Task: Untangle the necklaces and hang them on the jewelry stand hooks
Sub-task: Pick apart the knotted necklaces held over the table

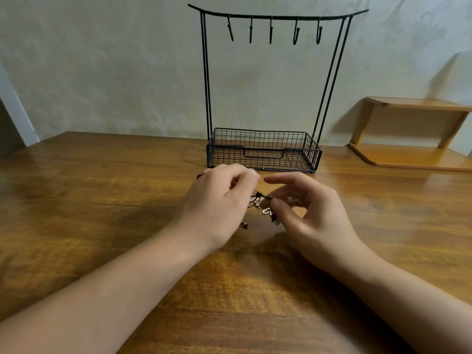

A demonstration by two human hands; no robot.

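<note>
A small tangle of necklaces (259,204), dark cords with silvery pendants, sits on the wooden table (102,190) between my two hands. My left hand (222,200) covers its left part with curled fingers that grip the cords. My right hand (306,208) pinches a dark cord end between thumb and forefinger, its other fingers spread. Behind them stands the black wire jewelry stand (263,152), a basket base under a top bar. Several hooks (270,30) on the bar hang bare.
A low wooden shelf (413,139) stands on the table at the back right, against the pale wall. The table's left rear corner lies at the far left, beside a light-coloured frame.
</note>
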